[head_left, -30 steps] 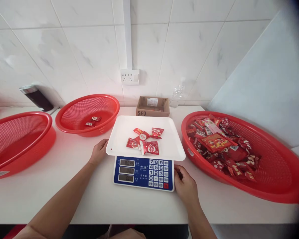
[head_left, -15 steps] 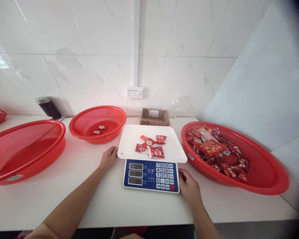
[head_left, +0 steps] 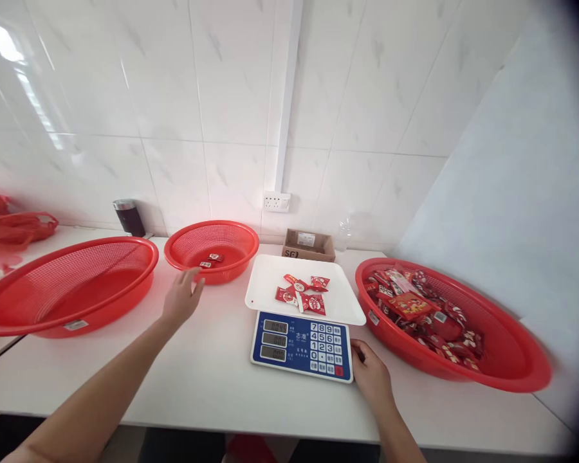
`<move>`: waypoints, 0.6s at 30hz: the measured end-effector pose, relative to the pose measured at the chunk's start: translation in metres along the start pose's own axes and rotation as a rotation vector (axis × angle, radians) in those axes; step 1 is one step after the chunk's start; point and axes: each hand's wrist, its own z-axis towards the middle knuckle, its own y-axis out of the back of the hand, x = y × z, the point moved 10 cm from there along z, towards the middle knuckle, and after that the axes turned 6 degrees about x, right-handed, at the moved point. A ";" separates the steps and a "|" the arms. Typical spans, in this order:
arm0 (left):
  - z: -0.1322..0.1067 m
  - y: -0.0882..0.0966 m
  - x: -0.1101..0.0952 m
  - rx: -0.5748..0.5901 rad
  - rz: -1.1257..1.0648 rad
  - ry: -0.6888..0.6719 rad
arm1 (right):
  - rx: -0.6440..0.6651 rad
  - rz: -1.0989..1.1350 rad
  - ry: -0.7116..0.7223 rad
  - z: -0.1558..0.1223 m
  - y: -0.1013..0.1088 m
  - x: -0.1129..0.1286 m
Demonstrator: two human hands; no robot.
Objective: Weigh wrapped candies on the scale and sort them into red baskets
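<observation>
My left hand hovers over the table just in front of the small red basket, fingers apart and holding nothing. Two small red packets lie in that basket. My right hand is at the right edge of a blue and white digital scale, its fingers curled against the side. On the scale's white pan several red wrapped sweets sit in a loose cluster. To the right, a large red basket holds a heap of similar red packets.
Another large red basket stands at the left. Behind it are red plastic bags and a dark cylinder with a silver top. A cardboard box and a clear plastic bottle stand by the tiled wall.
My left hand has left the side of the scale's pan and moved left toward the small basket, its fingers spreading. My right hand stays at the scale. The view has turned left.
</observation>
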 end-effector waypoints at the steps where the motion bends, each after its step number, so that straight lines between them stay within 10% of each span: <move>1: 0.009 0.013 0.003 -0.024 0.041 0.004 | -0.004 -0.005 0.001 0.000 0.001 0.001; 8: 0.070 0.065 0.065 -0.006 0.240 0.262 | -0.025 -0.022 -0.049 -0.002 0.003 0.002; 18: 0.112 0.032 0.122 0.170 0.179 0.529 | -0.010 -0.032 -0.119 -0.002 0.003 -0.008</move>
